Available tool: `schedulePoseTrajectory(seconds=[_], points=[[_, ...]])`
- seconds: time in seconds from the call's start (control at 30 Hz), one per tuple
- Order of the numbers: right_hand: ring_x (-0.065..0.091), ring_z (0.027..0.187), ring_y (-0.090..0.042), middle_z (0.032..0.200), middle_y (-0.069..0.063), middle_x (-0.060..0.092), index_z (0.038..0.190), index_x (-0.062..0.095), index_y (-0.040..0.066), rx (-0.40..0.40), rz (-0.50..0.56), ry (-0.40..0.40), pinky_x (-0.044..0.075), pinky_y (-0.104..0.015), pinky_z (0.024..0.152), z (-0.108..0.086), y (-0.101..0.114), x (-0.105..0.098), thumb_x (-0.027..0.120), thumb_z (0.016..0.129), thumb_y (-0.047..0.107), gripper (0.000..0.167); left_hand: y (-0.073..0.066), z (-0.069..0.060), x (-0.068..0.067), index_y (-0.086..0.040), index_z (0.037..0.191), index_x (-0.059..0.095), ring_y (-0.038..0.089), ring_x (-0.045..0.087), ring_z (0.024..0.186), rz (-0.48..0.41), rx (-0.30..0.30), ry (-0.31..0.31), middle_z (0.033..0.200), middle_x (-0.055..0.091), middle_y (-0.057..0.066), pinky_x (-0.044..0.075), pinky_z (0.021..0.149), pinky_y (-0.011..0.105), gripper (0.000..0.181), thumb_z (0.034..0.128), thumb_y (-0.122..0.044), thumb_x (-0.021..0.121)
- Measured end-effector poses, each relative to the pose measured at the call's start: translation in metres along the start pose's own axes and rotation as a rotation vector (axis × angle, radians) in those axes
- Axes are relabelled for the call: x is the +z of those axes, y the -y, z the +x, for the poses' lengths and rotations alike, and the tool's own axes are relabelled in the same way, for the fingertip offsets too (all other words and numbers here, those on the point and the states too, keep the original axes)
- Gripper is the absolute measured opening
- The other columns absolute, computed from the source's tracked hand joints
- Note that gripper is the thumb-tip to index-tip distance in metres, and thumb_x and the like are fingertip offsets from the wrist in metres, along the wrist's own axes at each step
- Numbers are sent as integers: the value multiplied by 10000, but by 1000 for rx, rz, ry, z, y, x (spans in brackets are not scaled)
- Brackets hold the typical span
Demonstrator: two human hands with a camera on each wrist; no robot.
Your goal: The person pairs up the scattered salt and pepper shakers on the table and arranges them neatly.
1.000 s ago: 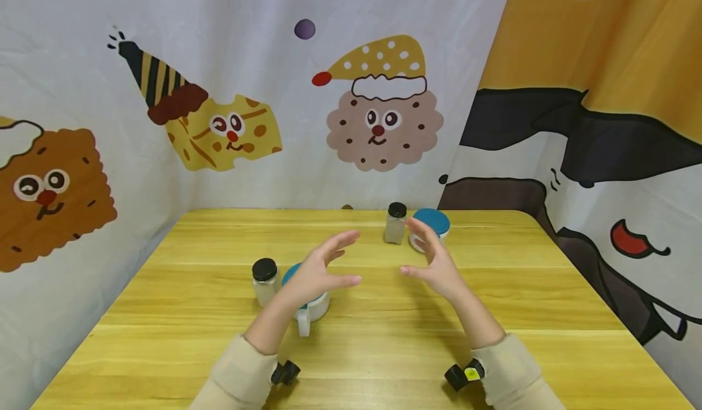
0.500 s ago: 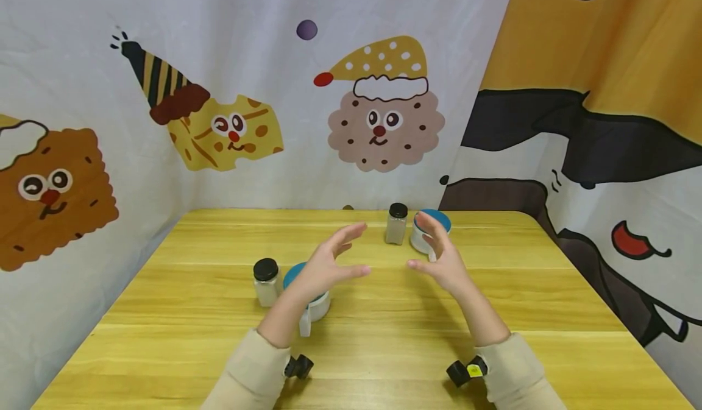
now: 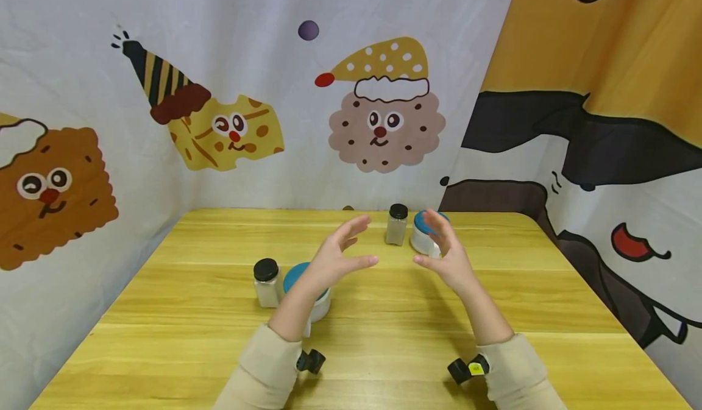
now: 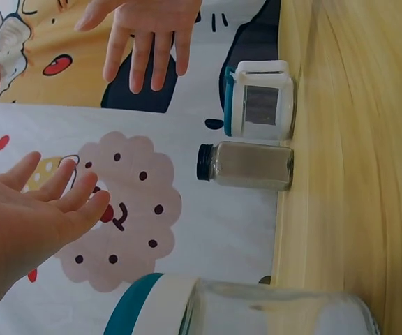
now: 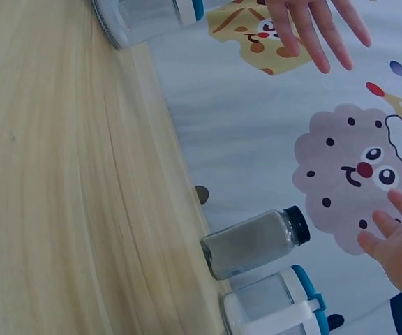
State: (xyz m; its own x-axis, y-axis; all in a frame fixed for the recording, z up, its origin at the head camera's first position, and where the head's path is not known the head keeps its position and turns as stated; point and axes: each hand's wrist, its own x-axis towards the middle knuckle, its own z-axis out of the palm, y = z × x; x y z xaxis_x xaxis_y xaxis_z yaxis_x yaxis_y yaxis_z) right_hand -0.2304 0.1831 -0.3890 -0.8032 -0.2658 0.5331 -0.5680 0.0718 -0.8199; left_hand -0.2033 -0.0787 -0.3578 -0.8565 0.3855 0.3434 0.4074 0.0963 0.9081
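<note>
My left hand (image 3: 337,258) hovers above the table, fingers apart and thumb out, holding nothing. Facing it across a gap is my right hand (image 3: 452,261), held the same way with nothing in it. Below and left of the left hand stands a jar with a blue lid and white handle (image 3: 320,308), partly covered by the forearm. Beside that is a black-capped clear jar (image 3: 267,291). Behind the right hand, a second blue-lidded handled jar (image 3: 421,241) is partly hidden by the fingers. Left of it stands another black-capped jar (image 3: 396,230), holding something greyish.
All the jars stand upright on a wood-grain table (image 3: 373,361). A curtain (image 3: 307,154) with cartoon prints hangs behind and around its edges. Small black camera mounts (image 3: 311,361) sit at both sleeve cuffs.
My left hand has drifted right and slightly up. My right hand has moved a little to the right. The jars stay where they were.
</note>
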Motion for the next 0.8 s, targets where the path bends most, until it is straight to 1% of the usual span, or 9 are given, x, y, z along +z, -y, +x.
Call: schedulePoseTrajectory(seconds=[0.13, 0.3, 0.53, 0.67, 0.8], points=[[252, 1337, -406, 1453, -151, 344, 1478, 283, 20, 7, 5, -20, 161, -582, 1076, 1, -1, -2, 681, 743, -164, 856, 3, 3, 3, -145, 1453, 399, 152, 370, 1326, 4, 12, -22, 1459, 415, -19, 294, 1076, 382, 722, 830, -146, 765], [249, 1357, -354, 1475, -149, 317, 1486, 259, 14, 18, 0, -30, 155, -569, 1086, 1, 1, -6, 694, 758, -136, 861, 2, 5, 5, -136, 1453, 399, 171, 363, 1334, -7, 6, -36, 1463, 412, -1, 290, 1078, 393, 720, 831, -140, 762], [233, 1364, -360, 1487, -145, 298, 1492, 247, 24, 42, -14, -55, 157, -563, 1089, 1, 1, -12, 661, 774, -173, 852, 4, 11, 9, -159, 1449, 407, 145, 370, 1326, -13, -16, -50, 1445, 432, -23, 292, 1076, 376, 715, 831, -185, 767], [230, 1367, -356, 1475, -120, 313, 1492, 251, 26, 42, -1, -66, 152, -561, 1089, 1, 2, -13, 645, 772, -198, 851, 6, 14, 11, -154, 1449, 407, 150, 373, 1324, -14, -18, -60, 1440, 438, -19, 294, 1074, 383, 718, 828, -160, 767], [228, 1366, -365, 1465, -102, 329, 1491, 244, 11, 39, -5, -78, 152, -577, 1082, 2, 1, -16, 645, 773, -205, 850, 7, 17, 13, -159, 1444, 414, 130, 384, 1313, -17, -31, -74, 1433, 445, -43, 301, 1069, 361, 709, 830, -173, 768]])
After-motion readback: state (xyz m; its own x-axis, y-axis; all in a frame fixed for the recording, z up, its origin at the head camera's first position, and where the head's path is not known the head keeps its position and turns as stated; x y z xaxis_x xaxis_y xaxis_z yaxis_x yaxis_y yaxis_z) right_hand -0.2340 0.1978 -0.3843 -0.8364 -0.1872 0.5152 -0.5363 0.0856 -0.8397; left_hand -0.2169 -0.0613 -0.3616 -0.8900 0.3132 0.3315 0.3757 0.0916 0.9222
